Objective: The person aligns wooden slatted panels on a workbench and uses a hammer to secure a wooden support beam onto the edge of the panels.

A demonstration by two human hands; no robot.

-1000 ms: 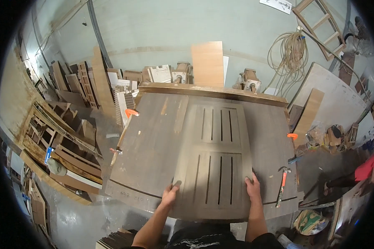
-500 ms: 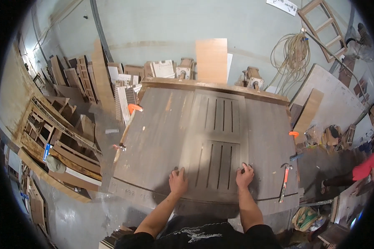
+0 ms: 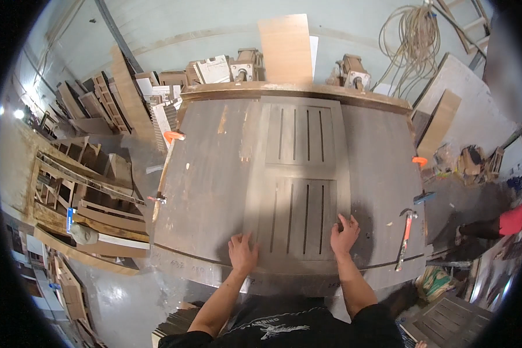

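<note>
A grey-brown wooden door-like panel point(image 3: 300, 170) with two groups of long slots lies flat on a large workbench point(image 3: 203, 185). Its far end reaches close to the raised wooden rail point(image 3: 301, 90) at the back of the bench. At the near left edge of the panel is my left hand point(image 3: 243, 253), fingers apart and slightly bent. My right hand point(image 3: 344, 234) is at the near right edge, its fingers also spread and curved. Neither hand is closed around anything. A claw hammer point(image 3: 405, 239) with an orange handle lies on the bench right of my right hand.
Orange clamps point(image 3: 173, 136) sit on both side edges of the bench. A rack of wooden parts point(image 3: 93, 191) stands left. Boards point(image 3: 101, 101) lean on the wall, where a coiled hose point(image 3: 410, 35) hangs. Someone in red point(image 3: 516, 219) is at right, above another slotted panel point(image 3: 449, 319).
The view has shifted, so the bench and panel appear higher. My fingers look more spread than before. Another slotted panel now shows at the lower right.
</note>
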